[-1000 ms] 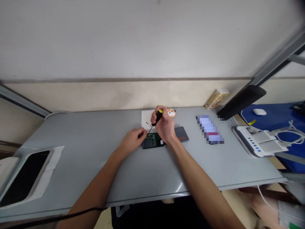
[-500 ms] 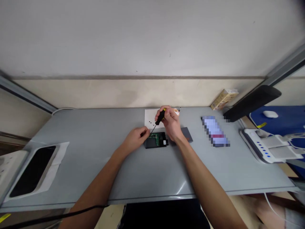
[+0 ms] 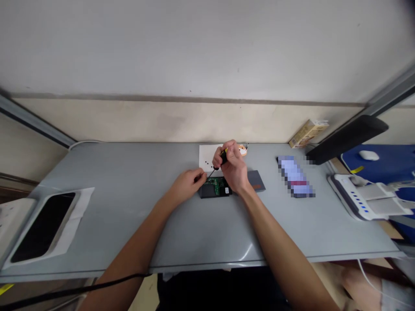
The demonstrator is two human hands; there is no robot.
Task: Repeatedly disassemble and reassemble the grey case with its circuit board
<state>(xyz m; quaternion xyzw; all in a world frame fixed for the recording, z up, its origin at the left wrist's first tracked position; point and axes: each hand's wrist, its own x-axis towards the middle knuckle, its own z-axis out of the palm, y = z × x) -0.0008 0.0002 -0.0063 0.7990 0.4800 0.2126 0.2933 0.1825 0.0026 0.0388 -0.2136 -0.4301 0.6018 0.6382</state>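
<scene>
My right hand [image 3: 234, 166] is wrapped round the black and yellow handle of a screwdriver [image 3: 223, 158]. Its thin shaft slants down and left to the top edge of a flat black device [image 3: 207, 191] with an exposed green circuit board [image 3: 218, 183]. At the device's upper left corner is my left hand [image 3: 189, 183], closed, with thumb and forefinger pinched beside the screwdriver tip. What lies between those fingertips is hidden. Partly behind my right wrist lies a grey cover plate [image 3: 256, 180] with an orange mark.
Behind the device, white paper [image 3: 207, 154] carries several tiny dark screws [image 3: 207, 163]. A blurred-out phone [image 3: 295, 176], a small box [image 3: 308, 133] and a white power strip [image 3: 352, 198] stand right. A black-screened tablet or phone [image 3: 45, 226] lies left.
The camera view has shifted slightly. My right hand and the screwdriver have tilted a little, the tip staying at the device's top edge. My left hand keeps its pinch there.
</scene>
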